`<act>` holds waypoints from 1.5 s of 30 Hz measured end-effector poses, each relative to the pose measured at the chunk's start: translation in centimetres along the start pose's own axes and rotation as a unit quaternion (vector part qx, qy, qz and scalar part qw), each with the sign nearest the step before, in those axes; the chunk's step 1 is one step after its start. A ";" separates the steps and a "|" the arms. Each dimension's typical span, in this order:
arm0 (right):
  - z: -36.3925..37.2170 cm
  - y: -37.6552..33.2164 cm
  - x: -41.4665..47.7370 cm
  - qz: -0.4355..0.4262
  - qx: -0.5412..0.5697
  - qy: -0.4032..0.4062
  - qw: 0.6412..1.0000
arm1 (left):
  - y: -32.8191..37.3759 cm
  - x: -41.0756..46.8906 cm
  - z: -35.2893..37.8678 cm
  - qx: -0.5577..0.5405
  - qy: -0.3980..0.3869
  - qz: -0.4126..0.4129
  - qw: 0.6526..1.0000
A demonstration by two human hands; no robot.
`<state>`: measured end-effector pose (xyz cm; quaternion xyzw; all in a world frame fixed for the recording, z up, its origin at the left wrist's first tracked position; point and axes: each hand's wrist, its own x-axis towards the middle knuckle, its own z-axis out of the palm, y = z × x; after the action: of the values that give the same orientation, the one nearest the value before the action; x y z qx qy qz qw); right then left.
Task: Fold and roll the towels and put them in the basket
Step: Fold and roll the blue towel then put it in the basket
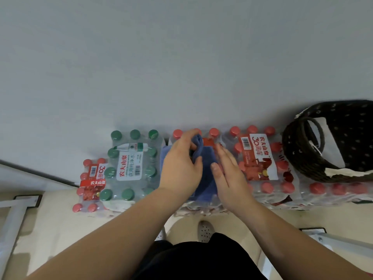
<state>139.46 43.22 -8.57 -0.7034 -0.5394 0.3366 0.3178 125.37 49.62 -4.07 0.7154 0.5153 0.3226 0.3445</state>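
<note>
Just hands [203, 168] on blue towel [207, 158] atop bottle packs [260, 158], basket [331, 142] perhaps empty.

a plain pale grey wall [181, 57] fills everything from 9 round through 12 to 3 o'clock, evenly lit and bare. along its foot runs a row of shrink-wrapped bottle packs: a green-capped pack [131, 166] toward 9 o'clock, red-capped packs [260, 158] toward 3 o'clock. the floor [60, 229] is cream, showing at 7 o'clock. a white metal frame leg [14, 219] stands at 8 o'clock, another [343, 241] at 4 o'clock
</note>
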 end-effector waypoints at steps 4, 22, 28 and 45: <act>-2.2 1.2 -0.1 -0.028 0.002 -0.021 0.999 | -0.7 0.0 4.1 0.050 -0.058 -0.038 0.996; 1.9 1.1 5.3 -0.216 -0.382 -0.120 0.890 | -7.1 -3.3 3.1 0.367 -0.121 -0.059 0.920; 1.6 3.4 5.4 -0.188 -0.388 -0.164 0.887 | -7.5 -3.3 2.7 0.314 -0.119 -0.022 0.942; 0.7 3.7 3.2 -0.312 -0.407 -0.166 0.842 | -6.6 2.0 -0.7 0.006 -0.081 -0.314 0.946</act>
<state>141.52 45.64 -12.38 -0.4975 -0.8636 0.0813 -0.0026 121.91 53.14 -8.89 0.5432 0.6858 0.1359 0.4648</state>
